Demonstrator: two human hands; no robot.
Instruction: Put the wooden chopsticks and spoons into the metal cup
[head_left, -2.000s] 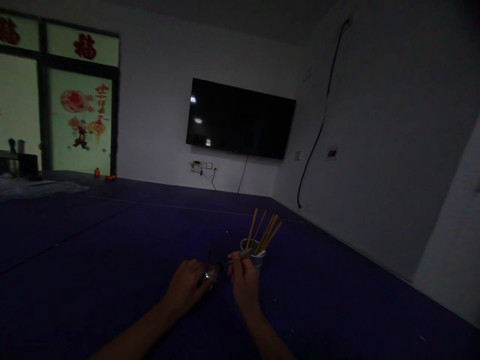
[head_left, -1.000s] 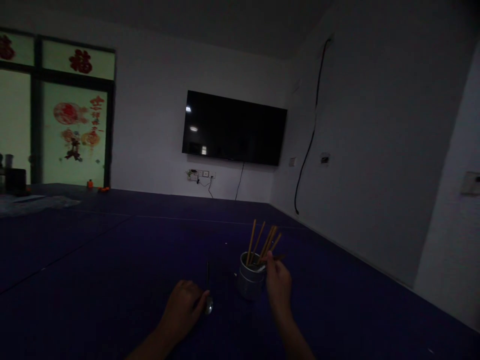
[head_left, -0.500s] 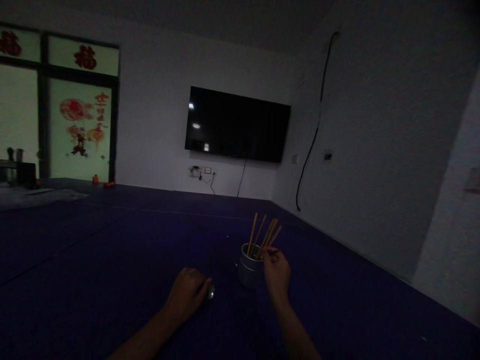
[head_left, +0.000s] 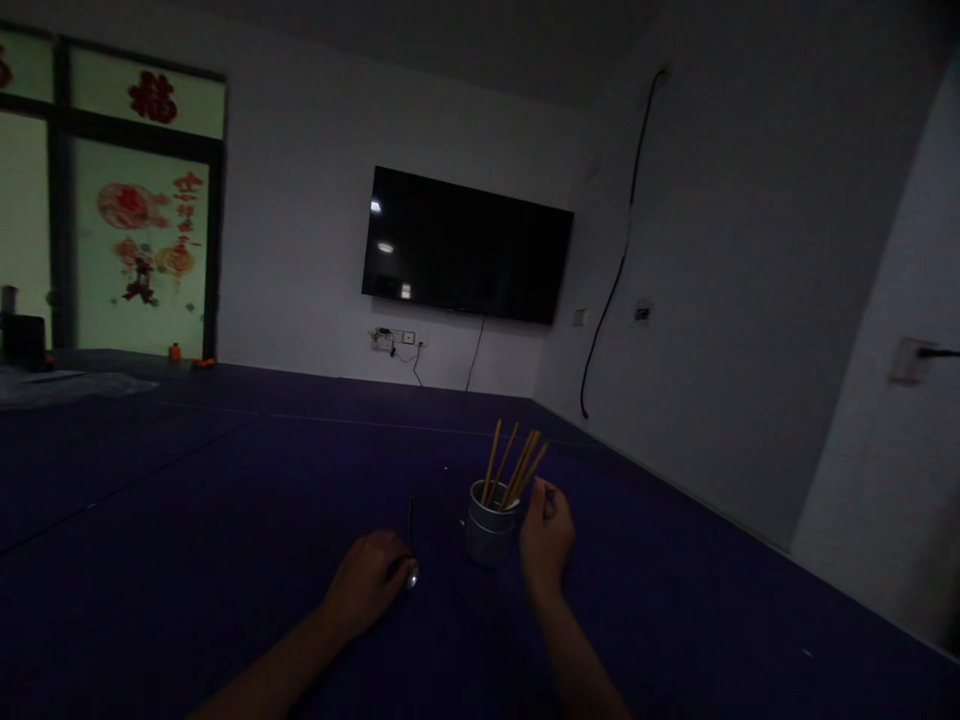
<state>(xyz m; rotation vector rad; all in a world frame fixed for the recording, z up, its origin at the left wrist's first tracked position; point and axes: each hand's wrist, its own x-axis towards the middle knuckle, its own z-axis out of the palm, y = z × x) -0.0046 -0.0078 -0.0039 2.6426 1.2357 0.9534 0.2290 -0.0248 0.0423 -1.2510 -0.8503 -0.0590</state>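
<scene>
A grey metal cup (head_left: 489, 538) stands upright on the dark blue tabletop, with several wooden chopsticks (head_left: 517, 468) leaning to the right inside it. Just right of its rim, my right hand (head_left: 547, 535) is raised with thumb and fingers pinched together, close to the chopsticks. Whether anything thin is in that pinch does not show. To the left of the cup lies a spoon (head_left: 412, 575), its shiny bowl towards me and its dark handle pointing away. My left hand (head_left: 369, 580) rests on the table with thumb and fingers closed at the spoon's neck.
The wide blue table (head_left: 225, 520) reaches to the back wall, where a television (head_left: 466, 245) hangs. Small orange objects (head_left: 175, 352) and clear plastic sheeting (head_left: 75, 388) lie at the far left. A black cable (head_left: 606, 300) hangs down the right wall.
My right hand has drawn slightly up and away from the cup's rim. My left hand stays at the spoon. The whole view has shifted a little to the right.
</scene>
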